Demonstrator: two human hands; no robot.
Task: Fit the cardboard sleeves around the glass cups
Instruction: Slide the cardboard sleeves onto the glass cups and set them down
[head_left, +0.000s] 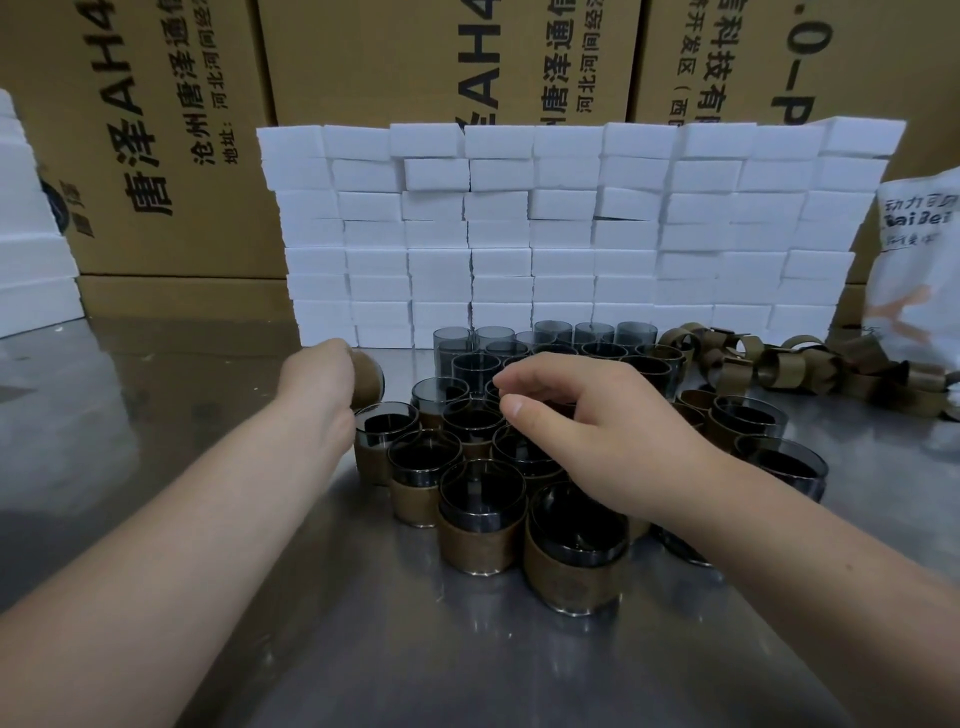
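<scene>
Many smoky glass cups | brown cardboard sleeves | upright, clustered

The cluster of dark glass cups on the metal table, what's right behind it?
A wall of stacked white foam blocks stands behind the dark glass cups, with brown cardboard boxes beyond. The bare cups hide the wall's foot.

In front of me a wall of white foam blocks stands stacked in rows on the shiny metal table. Behind that wall rise big brown cardboard cartons printed with black characters and letters, filling the whole back of my view. To the left of the wall, at the edge of what I see, sits another white foam stack. To the wall's right, a white printed bag with an orange mark stands on the table.
</scene>
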